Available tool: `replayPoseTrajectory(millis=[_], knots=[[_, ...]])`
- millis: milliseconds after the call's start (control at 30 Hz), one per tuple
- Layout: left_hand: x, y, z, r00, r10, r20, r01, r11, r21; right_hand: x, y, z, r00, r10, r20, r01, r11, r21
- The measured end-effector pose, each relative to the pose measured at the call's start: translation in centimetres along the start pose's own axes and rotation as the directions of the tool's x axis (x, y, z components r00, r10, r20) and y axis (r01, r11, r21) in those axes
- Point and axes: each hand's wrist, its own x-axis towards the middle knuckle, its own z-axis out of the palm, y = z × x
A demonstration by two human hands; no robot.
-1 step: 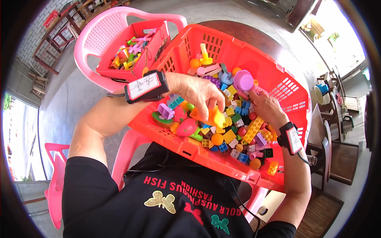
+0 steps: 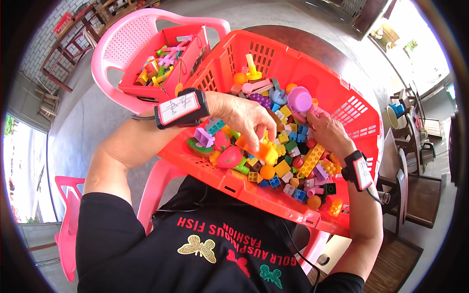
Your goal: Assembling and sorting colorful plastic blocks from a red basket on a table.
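Observation:
My left hand (image 2: pixel 244 117) reaches over the red plastic basket (image 2: pixel 273 201), thumb and fingers closed on a yellow-orange toy (image 2: pixel 267 152) whose kind I cannot make out. Under it lies a heap of toy blocks and pieces. Deeper in the heap, my right hand (image 2: pixel 331 132) rests with its fingers stretched forward among the toys. Just left of those fingertips stands a purple toy cup (image 2: pixel 299 99). A long yellow studded block (image 2: pixel 311 160) lies below the right hand. Near the left wrist are a lilac block (image 2: pixel 204 137) and a kiwi-like toy (image 2: pixel 198 148).
A pink plastic chair (image 2: pixel 112 53) at the far left bears a red box (image 2: pixel 141 91) of more toys. Behind the basket shows a round dark tabletop (image 2: pixel 312 44). Wooden chairs (image 2: pixel 420 195) stand at the right, another pink chair (image 2: pixel 70 229) at the left.
The yellow-orange toy in my left hand has tilted and dropped slightly, and the left hand has turned a little. My right hand has stayed nearly in place.

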Motion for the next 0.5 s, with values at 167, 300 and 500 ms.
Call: replayPoseTrajectory(millis=[167, 300, 500], knots=[[1.0, -1.4, -0.5, 0.935, -0.072, -0.346, 0.089, 0.996, 0.033, -0.5, 0.7, 0.3, 0.99, -0.104, -0.09, 0.102, 0.994, -0.03], [2.0, -3.7, -1.6, 0.812, 0.064, -0.581, 0.119, 0.955, 0.273, 0.0, -0.2, 0.3, 0.98, -0.122, -0.157, 0.121, 0.993, -0.015], [6.4, -1.0, -4.4, 0.807, 0.109, -0.581, 0.303, 0.768, 0.564, -0.7, -0.2, -0.3, 0.995, -0.095, 0.023, 0.096, 0.995, -0.004]])
